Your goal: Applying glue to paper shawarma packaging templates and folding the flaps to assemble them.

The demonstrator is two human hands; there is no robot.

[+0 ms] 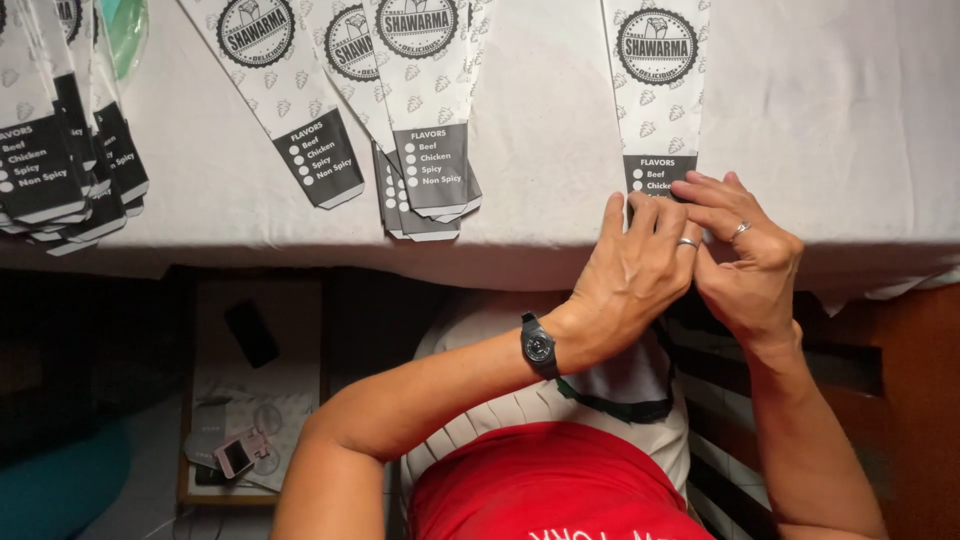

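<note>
Counter (860,120) draped in white cloth, its front edge running across the view; dark floor below.

Nearest: a red garment (550,485) over the lap. On the floor at left, a low tray (300,300) with a black phone (251,333) and a small pink device (236,453).

Left hand (630,280), black wristwatch (538,346), ring on one finger; grip closed, fingertips pressing the lower edge of a printed paper sleeve (657,95).

Right hand (750,255), ringed; grip pinching the same sleeve's dark bottom end, at the counter edge.

Farther left: a stack of paper sleeves (425,110), a single sleeve (285,95), a further pile (60,140) at the far-left edge.
</note>
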